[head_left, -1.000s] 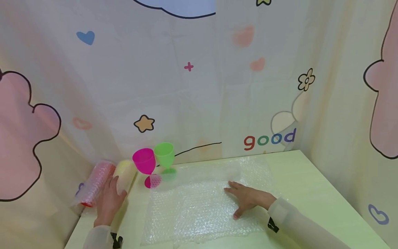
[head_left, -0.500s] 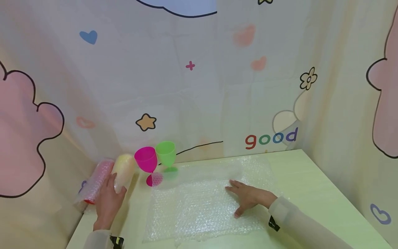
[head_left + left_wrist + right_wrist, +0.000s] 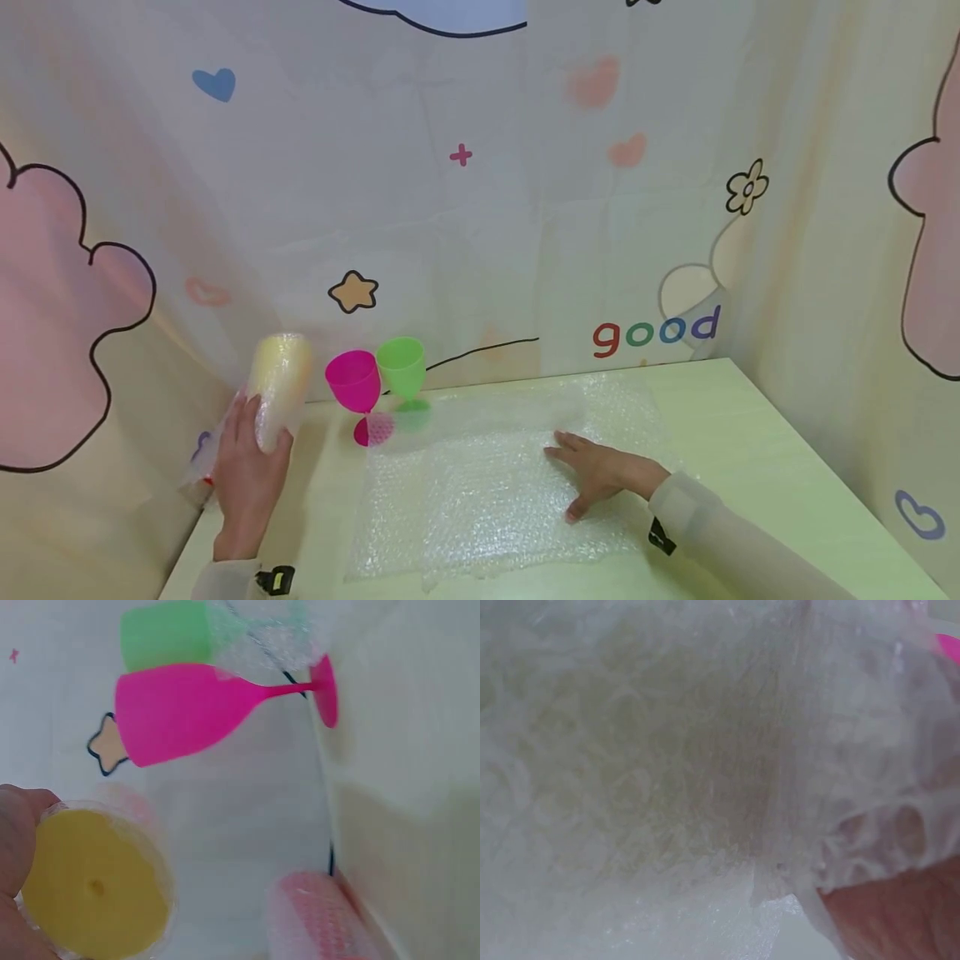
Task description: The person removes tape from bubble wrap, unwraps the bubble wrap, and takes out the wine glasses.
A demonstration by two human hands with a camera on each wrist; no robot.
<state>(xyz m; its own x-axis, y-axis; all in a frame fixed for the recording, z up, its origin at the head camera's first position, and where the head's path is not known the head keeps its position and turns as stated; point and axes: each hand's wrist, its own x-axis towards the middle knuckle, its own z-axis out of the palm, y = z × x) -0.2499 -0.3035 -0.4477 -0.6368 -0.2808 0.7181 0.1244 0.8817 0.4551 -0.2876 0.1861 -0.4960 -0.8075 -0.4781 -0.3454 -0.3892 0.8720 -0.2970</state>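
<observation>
My left hand [image 3: 251,477] grips a bubble-wrapped yellow goblet [image 3: 283,379], raised and tilted above the table's left side. Its round flat yellow end [image 3: 97,889] faces the left wrist camera. A sheet of bubble wrap [image 3: 465,512] lies spread on the table, and my right hand [image 3: 596,477] rests on its right part with fingers spread. Close up in the right wrist view, the bubble wrap [image 3: 622,772] fills most of the picture. Upright behind the sheet's left corner stand a magenta goblet [image 3: 352,382] and a green goblet [image 3: 401,368]; the sheet overlaps their feet.
Another wrapped bundle, pink-red [image 3: 322,919], lies at the table's left edge, mostly hidden behind my left hand in the head view. A printed curtain [image 3: 480,250] hangs along the table's back and sides. Bare table surface [image 3: 780,492] shows on the right.
My left hand has lifted the wrapped yellow goblet from beside the pink-red bundle, moving it up and slightly left. The right hand stays on the sheet.
</observation>
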